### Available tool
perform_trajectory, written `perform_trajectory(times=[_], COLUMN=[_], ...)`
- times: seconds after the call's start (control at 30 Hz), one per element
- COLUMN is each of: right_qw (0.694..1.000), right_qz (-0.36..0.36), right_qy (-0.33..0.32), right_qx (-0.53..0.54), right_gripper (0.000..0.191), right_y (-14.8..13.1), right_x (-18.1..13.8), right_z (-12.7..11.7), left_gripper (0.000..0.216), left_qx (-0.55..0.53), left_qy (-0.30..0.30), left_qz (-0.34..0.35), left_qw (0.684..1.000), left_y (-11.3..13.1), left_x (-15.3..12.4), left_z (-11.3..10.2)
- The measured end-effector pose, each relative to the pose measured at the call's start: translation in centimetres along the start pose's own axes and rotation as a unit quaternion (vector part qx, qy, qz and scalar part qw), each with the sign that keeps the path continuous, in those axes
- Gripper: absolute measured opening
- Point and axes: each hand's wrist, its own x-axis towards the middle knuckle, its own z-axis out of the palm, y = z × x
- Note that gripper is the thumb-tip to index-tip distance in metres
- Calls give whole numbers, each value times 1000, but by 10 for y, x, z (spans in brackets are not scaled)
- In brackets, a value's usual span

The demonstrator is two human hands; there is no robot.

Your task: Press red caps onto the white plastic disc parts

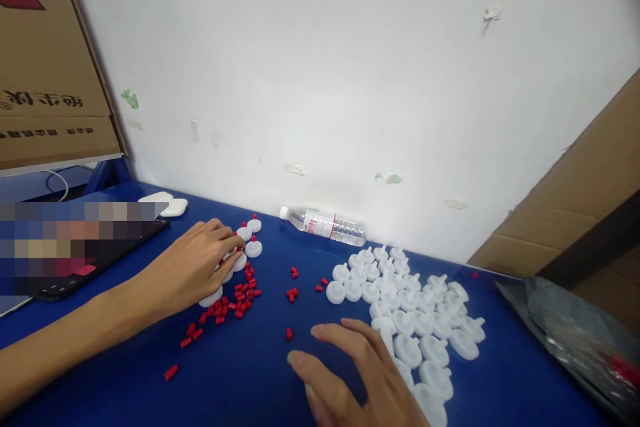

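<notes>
Many white, round, spouted caps [404, 322]

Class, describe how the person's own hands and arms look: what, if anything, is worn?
Both the left hand and right hand are ungloved, with no rings visible on the fingers. The left forearm shows no sleeve, watch or bracelet; the right forearm is out of view.

The white wall [325, 80] is lit brightly and diffusely, its middle paled, while the extreme upper right corner is darkened. Small highlights are caught on the clear plastic bottle [325, 225] and the crumpled plastic bag [565, 323]. Fine detail in the white spouted caps [403, 323] is bleached. The outer edges are stretched by wide-angle distortion, and the left side is partly masked by coarse pixelation.
</notes>
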Motion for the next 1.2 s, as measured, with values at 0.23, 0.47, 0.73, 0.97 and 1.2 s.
perform_trajectory(times=[0.23, 0.47, 0.73, 0.97, 1.2], right_qw=[996, 974, 962, 964, 969], right_qz=[4, 26, -6, -15, -38], right_qy=[-77, -153, -193, -187, -184], right_qx=[-54, -167, -195, -188, -158], right_gripper=[30, 41, 48, 50, 49], right_y=[24, 41, 47, 44, 42], right_x=[1, -18, -27, -18, -13], right_z=[-6, 6, 10, 9, 6], left_gripper=[41, 39, 38, 43, 38], left_qx=[-9, -22, -7, -9, -1], left_qy=[0, 10, -5, 4, 0], left_qz=[0, -1, 41, 55, 55], left_qw=[1000, 1000, 999, 998, 998], left_y=[-1, 4, 13, 15, 10], left_x=[-1, -2, -6, -5, -6], left_z=[4, 3, 4, 9, 15])
